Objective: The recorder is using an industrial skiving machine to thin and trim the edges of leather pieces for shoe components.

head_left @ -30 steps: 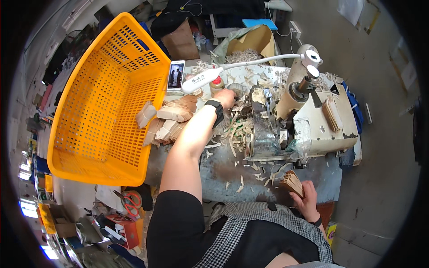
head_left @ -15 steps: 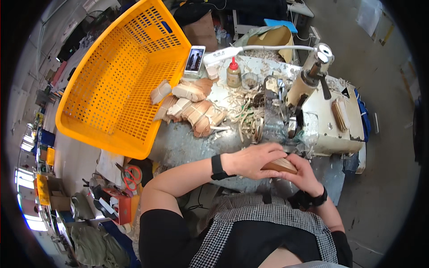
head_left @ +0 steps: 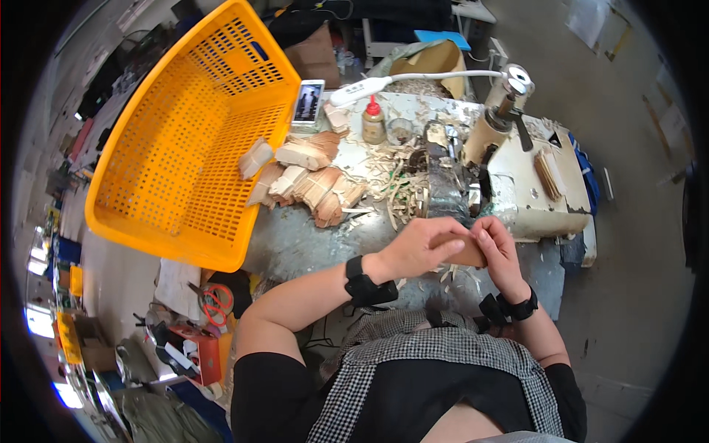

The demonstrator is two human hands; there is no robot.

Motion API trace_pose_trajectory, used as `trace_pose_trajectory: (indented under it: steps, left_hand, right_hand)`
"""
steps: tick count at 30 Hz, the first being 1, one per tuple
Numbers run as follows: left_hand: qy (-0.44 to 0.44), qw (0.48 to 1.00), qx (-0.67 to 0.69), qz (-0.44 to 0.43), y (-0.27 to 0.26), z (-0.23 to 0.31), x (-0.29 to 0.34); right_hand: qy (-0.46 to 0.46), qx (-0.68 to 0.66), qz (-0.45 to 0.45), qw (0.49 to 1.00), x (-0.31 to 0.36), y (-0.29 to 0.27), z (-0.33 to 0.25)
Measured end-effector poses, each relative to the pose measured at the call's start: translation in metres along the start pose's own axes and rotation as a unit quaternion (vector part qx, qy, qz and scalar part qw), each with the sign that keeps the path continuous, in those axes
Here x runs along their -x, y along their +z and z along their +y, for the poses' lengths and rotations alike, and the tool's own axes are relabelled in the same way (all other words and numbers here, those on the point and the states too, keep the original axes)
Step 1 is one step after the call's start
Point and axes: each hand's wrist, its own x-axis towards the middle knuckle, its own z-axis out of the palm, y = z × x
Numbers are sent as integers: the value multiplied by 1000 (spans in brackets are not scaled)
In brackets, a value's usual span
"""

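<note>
Holding a small tan leather piece (head_left: 464,251) between them, the left hand (head_left: 418,248) and right hand (head_left: 500,251) pinch its ends above the grey workbench (head_left: 310,236), in front of the sewing machine (head_left: 517,184). Stacks of similar pieces (head_left: 310,181) wait beside the orange basket (head_left: 185,140), so much work seems left. A second ago the left hand reached to that pile while the right held a piece low; now both meet near the body.

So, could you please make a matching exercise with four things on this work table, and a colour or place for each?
Things:
1. basket
2. phone
3. small bottle
4. brown piece

Descriptions:
A. held between both hands
B. orange, tilted at the table's left side
C. has a red cap
D. lies flat beside the basket's far corner

Pairs: 1-B, 2-D, 3-C, 4-A
</note>
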Motion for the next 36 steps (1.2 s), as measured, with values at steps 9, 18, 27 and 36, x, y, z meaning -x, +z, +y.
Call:
trace_pose_trajectory:
  steps: [9, 18, 27, 36]
  left_hand:
    - [-156, 987, -43, 18, -56, -35, -24]
    - [-329, 942, -69, 7, -67, -43, -51]
    - [-292, 953, 49, -59, -62, -39, -52]
    - [-280, 952, 114, -42, -88, -59, -30]
  right_hand:
    - [-223, 328, 193, 897, -15, -35, 4]
    - [-326, 482, 164, 796, -24, -51, 26]
    - [-321, 563, 119, 752, -59, -54, 39]
    - [-277, 416, 141, 854, -48, -57, 39]
